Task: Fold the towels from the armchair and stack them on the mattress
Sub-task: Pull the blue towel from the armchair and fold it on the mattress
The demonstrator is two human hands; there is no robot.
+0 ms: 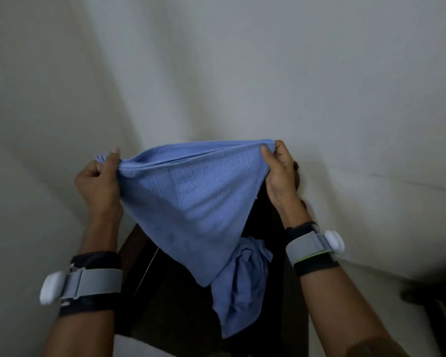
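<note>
Blue towel (191,202) is pinched at its upper corners by the left hand (98,179) and right hand (278,173), folding seemingly just begun, while a second towel (242,284) is seen crumpled on the armchair (165,300) beneath them.

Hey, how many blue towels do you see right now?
2. One towel hangs between the left hand and right hand, which pinch its top edge. A crumpled towel lies on the armchair below. Others may be hidden behind the held one.
</note>
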